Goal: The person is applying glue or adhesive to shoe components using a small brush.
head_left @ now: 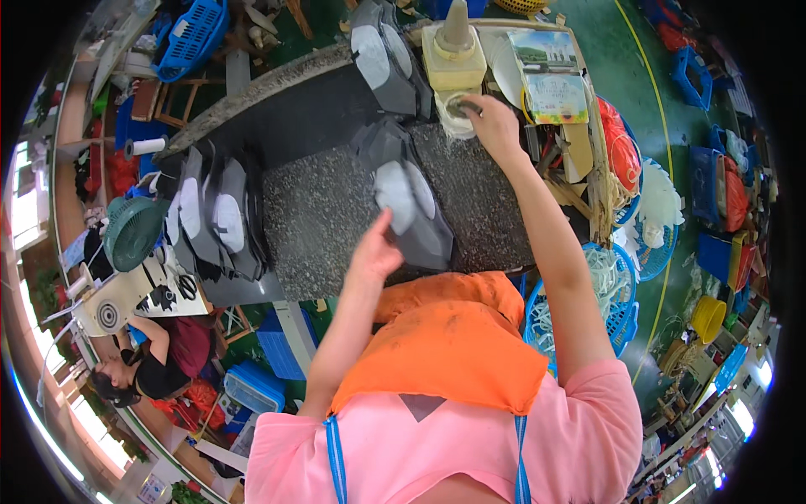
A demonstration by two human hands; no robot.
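As left hand (378,252) nears angular pieces (426,241), right hand (494,128) meets tub (456,128) — round, white.

Workshop, factory-type: stacks of dark cut pcs (426,242) on a long speckled bench (311,210), a white spool (149,147) near its L end, & off to the L a co-worker (164,370) by what looks like a sewing m/c (107,316). Other signs: green floor (609,50) w/ a yellow line (657,88), blue plastic baskets (197,46) around, one w/ white strips (604,273) in it, plus a green fan (134,233) nr the m/c.
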